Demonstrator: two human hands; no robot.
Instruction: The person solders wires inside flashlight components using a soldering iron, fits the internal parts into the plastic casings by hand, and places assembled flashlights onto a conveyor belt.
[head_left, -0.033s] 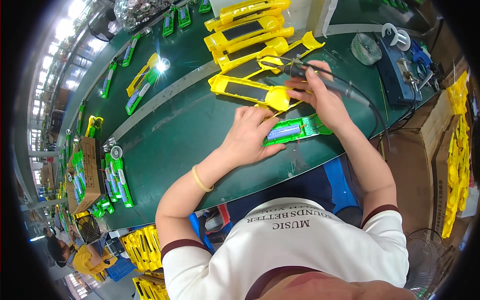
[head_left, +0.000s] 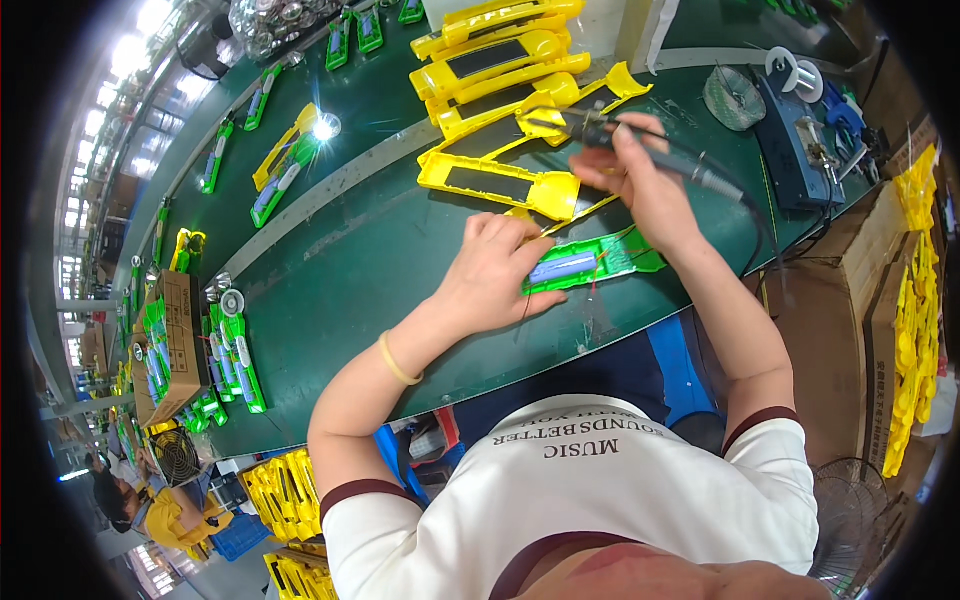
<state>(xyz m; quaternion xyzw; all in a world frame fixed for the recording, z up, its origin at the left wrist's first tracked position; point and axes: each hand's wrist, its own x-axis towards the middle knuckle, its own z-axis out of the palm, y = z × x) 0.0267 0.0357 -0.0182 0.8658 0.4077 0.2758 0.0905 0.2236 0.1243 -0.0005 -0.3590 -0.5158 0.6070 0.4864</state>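
My left hand (head_left: 497, 268) is closed on the left end of a green plastic housing (head_left: 625, 252), thumb along its near edge. A blue cylindrical battery (head_left: 563, 267) lies in the housing, with thin red and dark wires at its right end. Above and to the right, my right hand (head_left: 640, 180) grips a soldering iron (head_left: 598, 132) by its dark handle; its tip points left, over the yellow shells, apart from the housing. The iron's cable runs down to the right. Just beyond my left hand lies a yellow shell (head_left: 553, 193) with a dark panel.
More yellow shells (head_left: 490, 62) are stacked at the back. A blue soldering station (head_left: 790, 145), a solder wire spool (head_left: 793, 75) and a mesh-like round holder (head_left: 733, 97) stand at right. A lit lamp unit (head_left: 325, 128), green housings (head_left: 230, 350) and a cardboard box (head_left: 180, 340) are leftward.
My right hand and the soldering iron have shifted slightly, with the handle tilting a little. The green housing has slid slightly left in my left hand.
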